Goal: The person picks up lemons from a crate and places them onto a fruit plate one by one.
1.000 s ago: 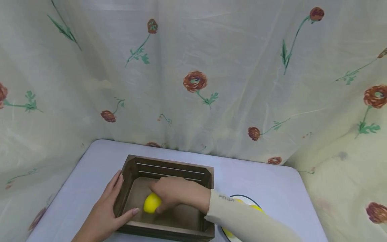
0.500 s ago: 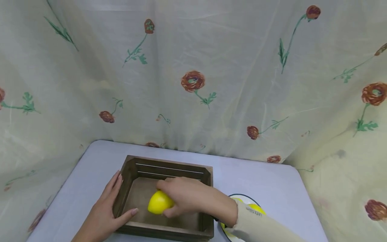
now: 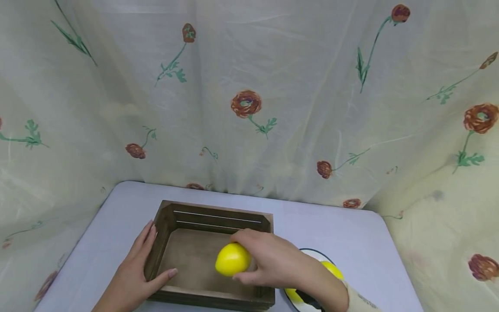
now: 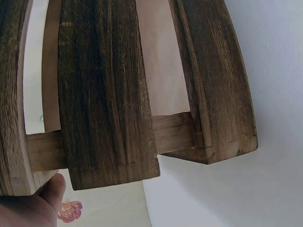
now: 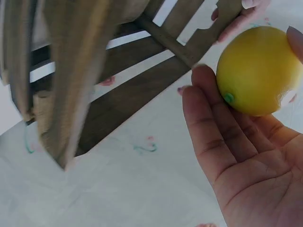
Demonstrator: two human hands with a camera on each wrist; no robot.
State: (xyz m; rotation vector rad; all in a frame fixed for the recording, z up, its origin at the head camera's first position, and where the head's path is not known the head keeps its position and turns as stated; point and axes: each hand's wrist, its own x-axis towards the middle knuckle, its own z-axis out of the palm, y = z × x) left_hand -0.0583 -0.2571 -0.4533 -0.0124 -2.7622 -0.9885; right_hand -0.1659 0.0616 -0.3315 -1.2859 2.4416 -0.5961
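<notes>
A yellow lemon (image 3: 233,259) is gripped between the thumb and fingers of my right hand (image 3: 269,260), above the inside of a dark wooden slatted crate (image 3: 218,296). In the right wrist view, the lemon (image 5: 259,71) shows a small green stem tip, and the fingers (image 5: 208,123) lie along its underside. My left hand (image 3: 134,273) rests on the crate's near left corner. Its fingers lie straight along the left side and its thumb reaches over the front rim. The left wrist view is mostly filled by the crate's slats (image 4: 104,94).
To the crate's right stands a white plate (image 3: 310,252) with a dark rim, bearing yellow lemons (image 3: 331,269) partly hidden by the right forearm. The table (image 3: 343,234) has a white cover. A floral curtain (image 3: 288,143) hangs behind and along both sides.
The right hand has lifted the lemon from low inside the crate and carried it rightward, the forearm drawing back over the plate. The left hand has stayed on the crate.
</notes>
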